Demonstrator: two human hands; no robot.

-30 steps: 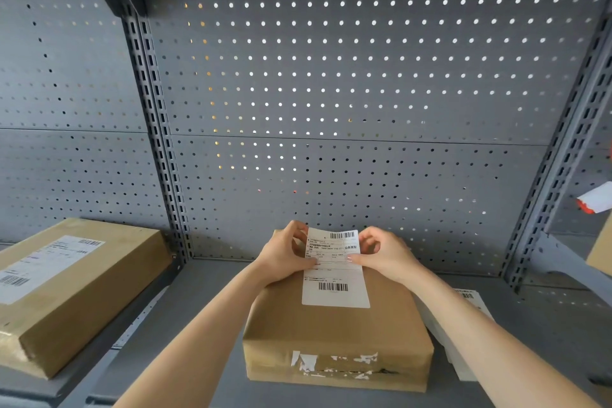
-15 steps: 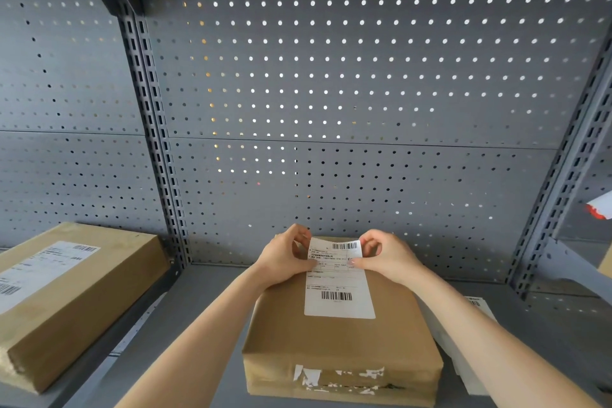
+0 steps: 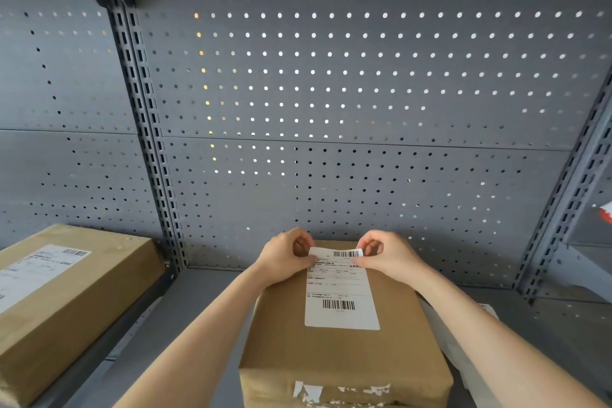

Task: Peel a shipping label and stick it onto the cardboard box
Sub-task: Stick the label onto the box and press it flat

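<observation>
A brown cardboard box (image 3: 344,361) lies on the grey shelf in front of me, with torn white paper scraps on its near face. A white shipping label (image 3: 341,295) with two barcodes lies along the box top; its near end rests flat and its far end curls slightly upward. My left hand (image 3: 284,257) pinches the label's far left corner. The far right corner is pinched by my right hand (image 3: 387,253).
Another cardboard box (image 3: 66,301) with its own label sits on the shelf to the left. White sheets (image 3: 463,354) lie beside the box on the right. A grey perforated back panel (image 3: 331,93) and slotted uprights (image 3: 145,129) close off the rear.
The label has been lowered further onto the box top, its near part now lying flat. Both hands stay at its far corners, and the view has tilted slightly.
</observation>
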